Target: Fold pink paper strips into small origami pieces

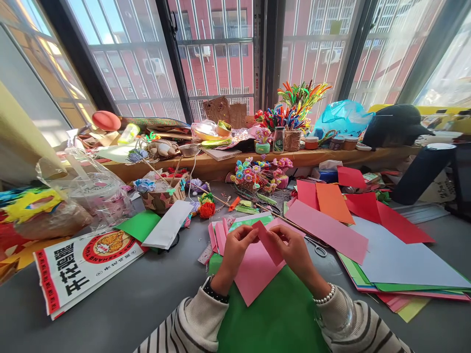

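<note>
Between my two hands a narrow folded strip of pink paper [271, 245] is held up, tilted. My left hand [239, 245] pinches its upper left end between thumb and fingers. My right hand [292, 245] grips its right edge the same way. Beneath them a larger pink sheet [252, 277] lies with one corner pointing toward me, on a green sheet [272, 314]. Folded pink pieces [218, 236] rest just beyond my left hand. Scissors with pale handles [319, 249] lie to the right of my right hand.
On the right are a stack of coloured paper [412, 260], a pink strip [327, 230] and an orange sheet [334, 203]. A printed paper bag [88, 269] and a white folded paper [167, 225] lie left. Pipe-cleaner flowers [253, 174] and a basket [162, 198] stand behind.
</note>
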`<state>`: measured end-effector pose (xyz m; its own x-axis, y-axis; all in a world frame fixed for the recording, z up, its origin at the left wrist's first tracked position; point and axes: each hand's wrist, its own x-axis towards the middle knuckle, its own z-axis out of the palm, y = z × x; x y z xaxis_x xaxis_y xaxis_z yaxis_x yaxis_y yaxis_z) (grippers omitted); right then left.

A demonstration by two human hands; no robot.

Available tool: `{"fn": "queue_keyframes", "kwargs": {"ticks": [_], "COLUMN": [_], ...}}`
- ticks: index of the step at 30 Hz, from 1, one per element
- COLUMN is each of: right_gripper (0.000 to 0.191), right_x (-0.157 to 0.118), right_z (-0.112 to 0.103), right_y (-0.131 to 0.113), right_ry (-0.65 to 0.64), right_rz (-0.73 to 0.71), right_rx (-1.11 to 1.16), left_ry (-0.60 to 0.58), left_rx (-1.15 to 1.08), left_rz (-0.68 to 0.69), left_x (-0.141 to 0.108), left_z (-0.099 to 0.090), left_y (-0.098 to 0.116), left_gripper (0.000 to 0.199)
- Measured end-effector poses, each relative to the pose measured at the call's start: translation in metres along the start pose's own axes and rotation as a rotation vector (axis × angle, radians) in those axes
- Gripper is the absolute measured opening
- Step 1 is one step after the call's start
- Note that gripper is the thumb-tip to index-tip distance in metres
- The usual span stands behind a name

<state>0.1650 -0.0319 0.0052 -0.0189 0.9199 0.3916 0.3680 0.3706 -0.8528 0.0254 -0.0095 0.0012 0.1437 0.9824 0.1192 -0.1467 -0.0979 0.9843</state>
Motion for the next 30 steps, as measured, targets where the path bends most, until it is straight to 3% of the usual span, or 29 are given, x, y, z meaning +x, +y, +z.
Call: {"fn": "queue_keyframes", "kwargs": {"ticks": [5,13,19,24,30], "right_gripper": [0.017,0.014,0.01,0.012,0.016], "right_x": [0.0011,0.0004,0.0012,0.001,-0.0009], "right_z": [-0.0016,-0.0021,-0.0033,-0.0023,-0.0008], "right_y": [0.0053,0.0091,0.0105,0.0109,0.01], "right_ry": [-0.012,0.031,0.015,0.067,0.085], "right_rz": [-0.077,-0.252,-0.308,-0.395,-0.555], "right_rx": [-0.165,-0.37,-0.375,-0.478,-0.663], "left_ry": [-0.083,-0.056,0.023,0.022,0.04], "left_rx": [0.184,0.698,0.756,0.819,1.017], "left_rz": [0.083,0.377,0.465,0.496,0.683], "left_x": [0.0009,-0.0041,-0.0049,-0.0044,-0.007], "left_z": [-0.0009,0.0002,-0.0008,-0.001,0.0], "left_y": [-0.0028,-0.0037,-0.005,-0.0062,-0.0078], "left_gripper": [0.019,0.01,0.008,0.008,0.016]}}
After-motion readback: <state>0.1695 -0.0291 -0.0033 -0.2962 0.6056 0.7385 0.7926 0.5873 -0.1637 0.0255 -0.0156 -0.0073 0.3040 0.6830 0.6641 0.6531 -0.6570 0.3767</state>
